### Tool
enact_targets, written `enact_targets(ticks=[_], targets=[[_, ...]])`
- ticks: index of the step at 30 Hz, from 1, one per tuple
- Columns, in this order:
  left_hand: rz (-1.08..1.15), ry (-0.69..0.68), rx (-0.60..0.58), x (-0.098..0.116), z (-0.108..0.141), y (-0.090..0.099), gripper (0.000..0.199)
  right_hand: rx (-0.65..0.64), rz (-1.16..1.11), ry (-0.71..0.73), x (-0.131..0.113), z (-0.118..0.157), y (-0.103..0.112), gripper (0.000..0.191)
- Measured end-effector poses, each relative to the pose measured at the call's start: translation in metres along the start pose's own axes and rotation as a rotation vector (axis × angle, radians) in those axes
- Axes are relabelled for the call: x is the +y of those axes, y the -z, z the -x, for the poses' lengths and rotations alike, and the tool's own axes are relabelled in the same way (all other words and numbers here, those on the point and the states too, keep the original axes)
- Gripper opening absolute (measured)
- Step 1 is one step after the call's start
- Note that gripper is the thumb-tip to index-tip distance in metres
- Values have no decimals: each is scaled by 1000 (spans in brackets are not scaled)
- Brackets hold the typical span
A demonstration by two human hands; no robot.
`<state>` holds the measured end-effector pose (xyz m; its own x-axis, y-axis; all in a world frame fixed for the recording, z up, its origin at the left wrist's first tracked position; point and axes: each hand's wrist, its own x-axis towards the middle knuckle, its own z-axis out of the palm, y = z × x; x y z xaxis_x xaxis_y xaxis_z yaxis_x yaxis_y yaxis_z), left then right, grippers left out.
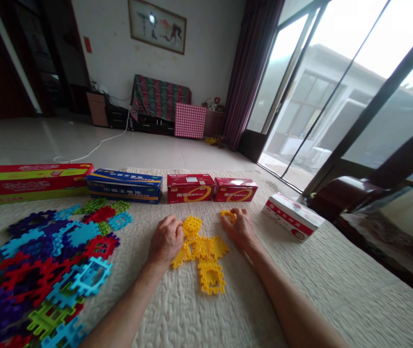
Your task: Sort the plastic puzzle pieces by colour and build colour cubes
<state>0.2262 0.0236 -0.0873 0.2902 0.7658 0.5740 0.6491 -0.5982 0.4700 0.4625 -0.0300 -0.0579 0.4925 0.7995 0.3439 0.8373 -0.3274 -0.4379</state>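
Note:
Several yellow plastic pieces with notched edges lie in a small heap (201, 247) at the middle of the quilted cloth. One square yellow piece (212, 278) forms the near end of the heap. My left hand (166, 240) rests at the heap's left side, fingers curled beside a yellow piece (192, 225); whether it grips anything is hidden. To the right, beyond the heap, my right hand (240, 227) holds a yellow piece (228, 215) between thumb and fingers, low over the cloth.
Purple, red, blue and green pieces (50, 261) are piled at the left. Along the back stand a long red-green box (32, 183), a blue box (124, 186) and two red boxes (191, 188) (235, 190). A white-red box (293, 216) sits at the right.

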Motion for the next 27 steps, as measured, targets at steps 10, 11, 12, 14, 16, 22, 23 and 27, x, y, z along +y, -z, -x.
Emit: enact_targets(ticks=[10,11,12,14,16,22,23,27], targets=[[30,23,20,-2,0,-2,24,-66,60,11,-3,1,3,38],[32,24,22,-2,0,-2,24,-63,58,11,-2,1,3,38],[32,24,22,-2,0,-2,24,-60,56,10,-1,0,2,37],[30,29,23,-2,0,-2,24,-53,60,8,0,-1,2,36],[27,37,25,-2,0,-2,25,-45,68,4,2,-1,2,37],[24,26,17,-2,0,-3,25,-48,28,8,5,-3,4,41],[18,25,20,-2,0,-3,25,-49,24,3,6,-4,4,40],[2,23,27,-3,0,-4,25,-31,16,-6,7,-6,2,37]])
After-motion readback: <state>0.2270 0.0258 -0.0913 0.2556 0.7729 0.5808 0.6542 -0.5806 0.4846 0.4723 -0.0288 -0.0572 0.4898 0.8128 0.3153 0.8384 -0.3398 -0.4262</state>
